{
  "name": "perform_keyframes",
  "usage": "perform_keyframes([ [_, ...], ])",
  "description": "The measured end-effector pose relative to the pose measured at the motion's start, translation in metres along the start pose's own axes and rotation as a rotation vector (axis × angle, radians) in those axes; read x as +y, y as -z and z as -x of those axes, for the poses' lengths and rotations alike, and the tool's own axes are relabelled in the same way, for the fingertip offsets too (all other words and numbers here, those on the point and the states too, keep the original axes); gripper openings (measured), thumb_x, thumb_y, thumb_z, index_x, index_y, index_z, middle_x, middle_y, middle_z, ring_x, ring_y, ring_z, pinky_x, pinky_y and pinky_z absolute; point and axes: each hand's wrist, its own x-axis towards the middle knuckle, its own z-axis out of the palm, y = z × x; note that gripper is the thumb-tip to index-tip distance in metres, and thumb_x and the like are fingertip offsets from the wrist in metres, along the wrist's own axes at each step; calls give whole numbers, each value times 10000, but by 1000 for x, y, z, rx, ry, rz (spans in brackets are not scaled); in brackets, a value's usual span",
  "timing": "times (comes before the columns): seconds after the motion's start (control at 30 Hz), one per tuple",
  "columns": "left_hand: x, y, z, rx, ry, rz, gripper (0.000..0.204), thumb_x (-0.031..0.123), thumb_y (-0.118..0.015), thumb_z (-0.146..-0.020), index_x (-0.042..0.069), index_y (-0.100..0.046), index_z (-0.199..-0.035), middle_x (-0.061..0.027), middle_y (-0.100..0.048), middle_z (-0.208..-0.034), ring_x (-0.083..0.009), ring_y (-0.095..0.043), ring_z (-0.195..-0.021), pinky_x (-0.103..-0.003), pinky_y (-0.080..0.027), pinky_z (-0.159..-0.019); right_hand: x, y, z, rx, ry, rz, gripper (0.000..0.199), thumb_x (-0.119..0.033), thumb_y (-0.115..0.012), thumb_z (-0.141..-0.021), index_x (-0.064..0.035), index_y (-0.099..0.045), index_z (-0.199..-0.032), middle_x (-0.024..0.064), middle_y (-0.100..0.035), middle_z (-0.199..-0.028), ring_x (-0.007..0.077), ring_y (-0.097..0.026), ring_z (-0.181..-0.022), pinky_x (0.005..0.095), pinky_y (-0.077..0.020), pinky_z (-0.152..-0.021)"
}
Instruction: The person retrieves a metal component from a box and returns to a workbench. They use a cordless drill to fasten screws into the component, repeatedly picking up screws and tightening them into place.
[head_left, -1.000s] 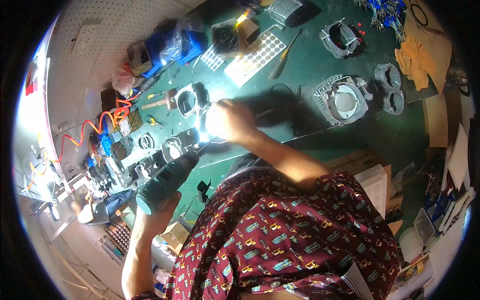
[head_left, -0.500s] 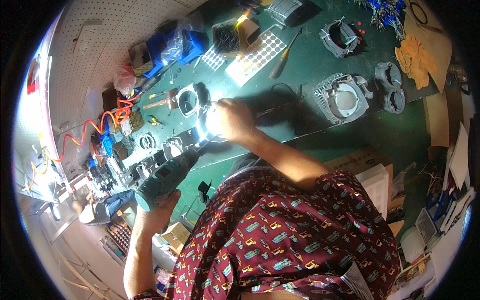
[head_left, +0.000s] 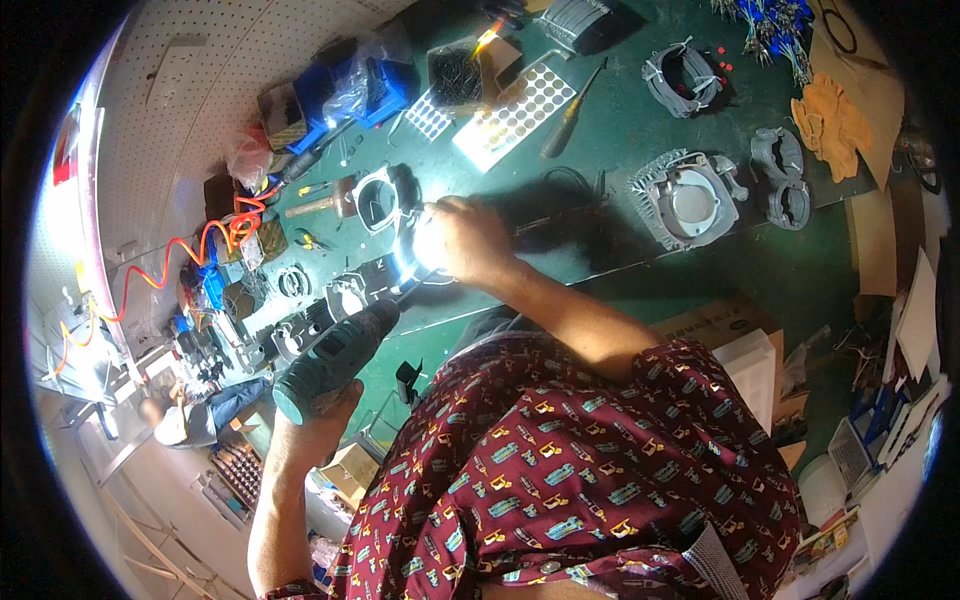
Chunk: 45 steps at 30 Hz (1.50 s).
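Note:
A grey-green cordless drill (head_left: 340, 352) is gripped by my left hand (head_left: 322, 425), its nose pointing up and right. The drill's tip meets a metal part (head_left: 430, 240) at the near edge of the bench, where glare washes out the detail. My right hand (head_left: 468, 240) is closed on that part from the right and steadies it. Just beyond it stands an open metal ring housing (head_left: 378, 200). Whether a screw sits at the drill's tip cannot be made out.
On the green bench (head_left: 610, 130) lie a finned metal housing (head_left: 688, 200), a cable coil (head_left: 682, 78), a screwdriver (head_left: 562, 130), a sticker sheet (head_left: 515, 115) and a hammer (head_left: 325, 203). An orange coiled hose (head_left: 170, 262) hangs at left. Another person (head_left: 190, 418) is far left.
Very little differs. The drill and my left hand have shifted a touch to the right; my right hand keeps its place on the metal part.

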Motion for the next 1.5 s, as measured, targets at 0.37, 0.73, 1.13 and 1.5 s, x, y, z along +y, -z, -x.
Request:
perform_keyframes([
  [0.37, 8, -1, -4, 106, -86, -119, 410, -8, -683, -837, 19, -624, -1243, -80, -708, -1047, -138, -646, -920, -315, -525, -838, 3, 4, -1, 36, 24, -43, 348, -235, -591, -848, -47, -662, -1132, 181, -660, -1122, 382, -606, -1042, 506, -487, -907],
  [0.73, -19, 12, -21, 146, -129, 53, 439, 1, -736, -845, 51, -621, -1265, -77, -699, -1143, -154, -645, -1025, -317, -506, -923, -8, -7, -14, -18, -56, 70, 337, -245, -533, -870, -38, -681, -1091, 194, -655, -1157, 371, -603, -1083, 505, -476, -912],
  [1.13, -12, 23, -37, -46, -159, 62, 383, 45, -741, -852, 58, -662, -1227, -64, -715, -1099, -129, -636, -996, -309, -507, -925, -7, -15, -29, -40, -124, 59, 325, -259, -569, -841, -52, -691, -1060, 179, -668, -1129, 372, -608, -1075, 501, -475, -925],
  [1.5, -19, 26, -45, -20, -209, 49, 360, 70, -749, -864, 62, -650, -1210, -38, -705, -1055, -130, -619, -953, -318, -512, -883, -3, -11, -36, -27, -108, 75, 300, -240, -571, -788, -42, -700, -973, 185, -675, -1088, 389, -609, -1036, 514, -508, -879],
])
